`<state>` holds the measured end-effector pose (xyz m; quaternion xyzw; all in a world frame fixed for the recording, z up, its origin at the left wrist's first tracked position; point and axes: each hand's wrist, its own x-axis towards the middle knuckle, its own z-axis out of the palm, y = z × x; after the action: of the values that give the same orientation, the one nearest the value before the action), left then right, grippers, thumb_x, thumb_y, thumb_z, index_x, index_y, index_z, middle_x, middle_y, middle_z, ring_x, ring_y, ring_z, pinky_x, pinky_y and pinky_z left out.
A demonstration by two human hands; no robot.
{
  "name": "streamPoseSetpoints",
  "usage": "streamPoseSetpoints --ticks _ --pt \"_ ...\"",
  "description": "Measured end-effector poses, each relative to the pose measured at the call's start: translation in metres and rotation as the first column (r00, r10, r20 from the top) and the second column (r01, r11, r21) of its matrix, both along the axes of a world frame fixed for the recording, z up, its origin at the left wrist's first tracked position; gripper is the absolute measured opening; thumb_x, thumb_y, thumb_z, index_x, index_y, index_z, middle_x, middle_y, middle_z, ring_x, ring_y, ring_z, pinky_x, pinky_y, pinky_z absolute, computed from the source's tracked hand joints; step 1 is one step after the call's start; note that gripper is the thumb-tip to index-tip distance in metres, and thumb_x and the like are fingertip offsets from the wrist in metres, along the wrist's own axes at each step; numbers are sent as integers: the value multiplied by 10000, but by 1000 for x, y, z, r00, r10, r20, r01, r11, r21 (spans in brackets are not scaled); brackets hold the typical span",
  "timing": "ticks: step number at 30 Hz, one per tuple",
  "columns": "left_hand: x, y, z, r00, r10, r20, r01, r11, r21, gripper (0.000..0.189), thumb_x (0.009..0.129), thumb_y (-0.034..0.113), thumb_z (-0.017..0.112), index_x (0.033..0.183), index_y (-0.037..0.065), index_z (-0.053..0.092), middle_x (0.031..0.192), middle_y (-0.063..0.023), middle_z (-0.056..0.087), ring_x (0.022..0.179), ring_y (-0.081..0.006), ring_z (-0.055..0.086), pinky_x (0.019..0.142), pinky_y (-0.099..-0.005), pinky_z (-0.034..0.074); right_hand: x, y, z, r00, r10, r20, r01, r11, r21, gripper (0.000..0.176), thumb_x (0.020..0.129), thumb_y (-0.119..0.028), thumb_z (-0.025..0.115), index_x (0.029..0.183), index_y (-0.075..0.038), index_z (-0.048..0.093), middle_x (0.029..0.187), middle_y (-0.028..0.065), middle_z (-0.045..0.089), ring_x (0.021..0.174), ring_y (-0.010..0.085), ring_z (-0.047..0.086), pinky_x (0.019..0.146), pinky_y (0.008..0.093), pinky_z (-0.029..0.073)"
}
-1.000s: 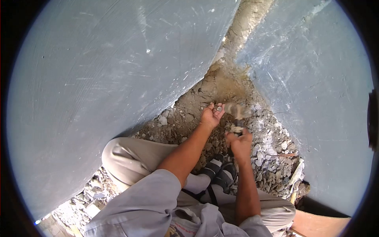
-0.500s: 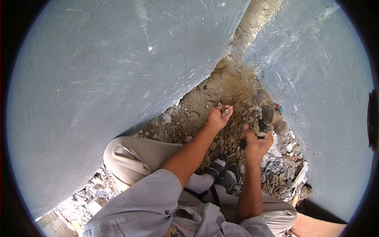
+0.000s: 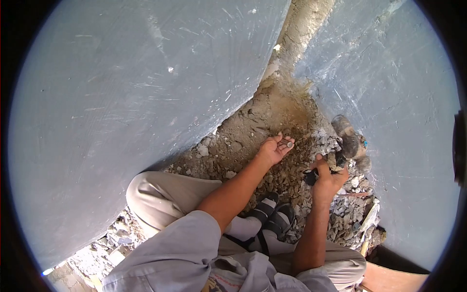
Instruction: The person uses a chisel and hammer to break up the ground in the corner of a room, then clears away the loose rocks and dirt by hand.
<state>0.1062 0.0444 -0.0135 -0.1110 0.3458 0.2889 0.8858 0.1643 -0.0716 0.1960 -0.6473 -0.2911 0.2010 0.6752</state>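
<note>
My left hand [image 3: 276, 149] is closed round a metal rod, whose round, shiny end [image 3: 290, 144] shows at the fingers, over the dirt and rubble. To its right, my right hand [image 3: 331, 181] is wrapped round what looks like a hammer. Its thick, grey-brown head [image 3: 350, 145] is lumpy and has a small turquoise spot, and it lies near the right grey wall. Part of the dark grip shows at the left of the palm. Head and rod are apart. The rod's far end is hard to make out against the soil.
Large grey walls stand at left [image 3: 121, 97] and right [image 3: 413, 121], meeting a rough vertical gap [image 3: 304, 29]. Broken stones [image 3: 345, 211] lie around my sandalled feet [image 3: 272, 214]. A curved orange-brown pan [image 3: 394, 278] sits at the lower right.
My right hand and the hammer have shifted right, away from the rod. My left hand has moved slightly right and down in the view, still holding the rod. The camera view has shifted a little.
</note>
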Motion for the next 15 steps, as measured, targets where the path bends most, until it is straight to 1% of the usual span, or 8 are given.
streamPoseSetpoints --ticks 3,6,7,9,10,13,15 --pt "-8 7 0 999 -23 -27 24 998 66 149 997 200 572 965 54 574 941 -137 671 923 -321 689 865 -476 591 0 0 2 999 0 -32 1 1000 21 141 803 52 667 898 4 575 702 65 623 561 151 587 547 292 468" --pt "-14 13 7 993 60 -104 -61 998 -8 130 1000 193 565 982 64 560 953 -147 668 924 -315 688 868 -472 593 8 -4 -10 1000 17 11 -17 1000 -8 138 806 52 668 898 3 578 706 66 623 553 152 583 535 295 468" --pt "-16 17 1 995 50 -90 -52 998 -24 117 1006 185 553 1000 68 550 967 -157 666 927 -312 687 862 -462 600 4 -3 -7 999 33 -15 -33 999 -13 136 808 46 669 903 2 582 714 66 625 558 155 587 540 298 477" --pt "-13 18 -10 995 91 -36 -91 996 -6 112 1010 182 542 998 71 547 968 -152 668 935 -309 688 850 -458 604 2 0 -6 999 38 -31 -39 999 -32 133 808 35 675 900 3 584 718 69 627 571 156 597 551 298 486" --pt "-13 19 -6 994 110 -8 -110 994 2 110 1013 181 536 998 72 546 968 -150 669 939 -308 688 844 -456 606 1 1 -6 998 40 -40 -42 998 -40 132 808 30 677 898 4 585 720 71 628 578 157 602 556 298 491" --pt "-14 32 3 978 196 -75 -204 972 -115 105 1016 178 524 985 81 547 941 -131 669 901 -304 690 828 -454 608 -2 2 3 998 56 19 -57 998 15 160 809 9 689 927 9 580 722 80 631 598 163 617 570 298 503" --pt "-16 31 9 973 210 -98 -220 970 -106 103 1021 175 507 989 84 544 915 -118 667 857 -299 690 808 -447 608 -8 3 1 995 9 95 -18 995 93 184 817 -8 693 955 14 573 731 90 641 605 169 625 578 298 510"
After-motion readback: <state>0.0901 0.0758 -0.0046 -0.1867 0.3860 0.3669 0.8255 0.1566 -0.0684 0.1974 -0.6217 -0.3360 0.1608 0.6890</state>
